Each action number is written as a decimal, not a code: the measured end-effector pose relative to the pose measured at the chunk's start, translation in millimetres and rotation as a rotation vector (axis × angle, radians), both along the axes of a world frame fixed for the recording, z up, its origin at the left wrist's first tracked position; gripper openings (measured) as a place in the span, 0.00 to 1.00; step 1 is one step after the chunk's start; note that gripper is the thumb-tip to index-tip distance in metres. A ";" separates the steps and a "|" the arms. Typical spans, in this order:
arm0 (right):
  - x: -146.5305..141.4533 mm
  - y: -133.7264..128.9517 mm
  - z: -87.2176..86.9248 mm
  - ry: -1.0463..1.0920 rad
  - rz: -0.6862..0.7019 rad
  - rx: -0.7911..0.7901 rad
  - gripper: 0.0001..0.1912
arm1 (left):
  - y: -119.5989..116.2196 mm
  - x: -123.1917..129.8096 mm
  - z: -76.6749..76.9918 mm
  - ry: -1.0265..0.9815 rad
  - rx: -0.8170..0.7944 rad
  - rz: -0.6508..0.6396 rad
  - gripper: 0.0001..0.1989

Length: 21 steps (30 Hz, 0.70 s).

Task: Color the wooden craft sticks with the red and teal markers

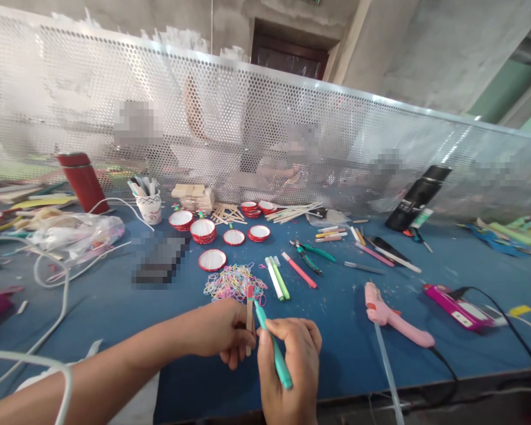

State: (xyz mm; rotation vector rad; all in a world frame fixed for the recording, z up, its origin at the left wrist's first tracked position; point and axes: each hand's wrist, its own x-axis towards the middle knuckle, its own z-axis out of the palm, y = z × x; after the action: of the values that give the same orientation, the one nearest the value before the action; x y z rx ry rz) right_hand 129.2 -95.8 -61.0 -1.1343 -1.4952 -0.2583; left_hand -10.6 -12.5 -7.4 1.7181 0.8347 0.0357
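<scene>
Pinched upright in my left hand (pixel 230 333) is a flat wooden craft stick (pixel 249 313), its top end coloured red with a green band below. My right hand (pixel 292 360) grips a teal marker pen (pixel 277 354), the tip pointing up and left, close beside the coloured end of the stick. Just beyond both hands lies a pile of small multicoloured rubber bands (pixel 234 283). To the right of the pile are a green marker (pixel 281 280), a white-bodied one next to it, and a red marker (pixel 300 270).
Red-rimmed round lids (pixel 212 260) sit behind the pile, some stacked. Green-handled pliers (pixel 310 257) lie mid-table. A pink glue gun (pixel 393 319) rests at right, a dark phone (pixel 161 260) at left. A red flask (pixel 83 182) stands before the perforated metal screen (pixel 230 130).
</scene>
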 end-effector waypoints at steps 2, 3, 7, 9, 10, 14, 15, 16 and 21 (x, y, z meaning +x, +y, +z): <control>-0.1 -1.2 0.8 0.007 0.005 -0.007 0.05 | 0.1 0.5 1.4 0.008 0.003 -0.002 0.07; 0.0 -1.7 1.3 0.007 0.013 -0.011 0.06 | 0.0 0.7 2.3 0.009 0.006 -0.008 0.07; 0.1 -1.7 2.6 -0.009 0.033 -0.014 0.06 | -0.5 0.6 3.8 0.013 0.014 -0.023 0.08; 0.4 -0.5 2.5 -0.023 0.036 -0.018 0.05 | -0.4 0.0 2.6 0.012 0.003 -0.022 0.08; 0.7 0.2 2.3 -0.029 0.033 -0.020 0.05 | -0.1 -0.3 1.7 0.005 0.000 -0.021 0.08; 1.3 2.8 0.6 -0.027 0.014 0.008 0.05 | 1.7 -1.6 -2.3 -0.021 0.001 -0.033 0.07; 1.2 3.2 0.1 -0.020 0.009 0.019 0.05 | 2.0 -1.8 -3.1 -0.022 0.000 -0.031 0.07; 1.0 3.6 -0.4 -0.015 0.006 0.032 0.04 | 2.1 -1.9 -3.7 -0.022 -0.002 -0.027 0.07; 2.7 5.5 -1.4 0.001 0.014 0.078 0.04 | -0.5 -2.0 -5.3 -0.030 -0.024 0.010 0.06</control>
State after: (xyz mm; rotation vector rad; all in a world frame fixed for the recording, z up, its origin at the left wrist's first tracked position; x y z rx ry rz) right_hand 131.9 -90.3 -62.4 -1.0606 -1.4791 -0.3036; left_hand -12.6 -13.0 -12.7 1.6875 0.8187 0.0579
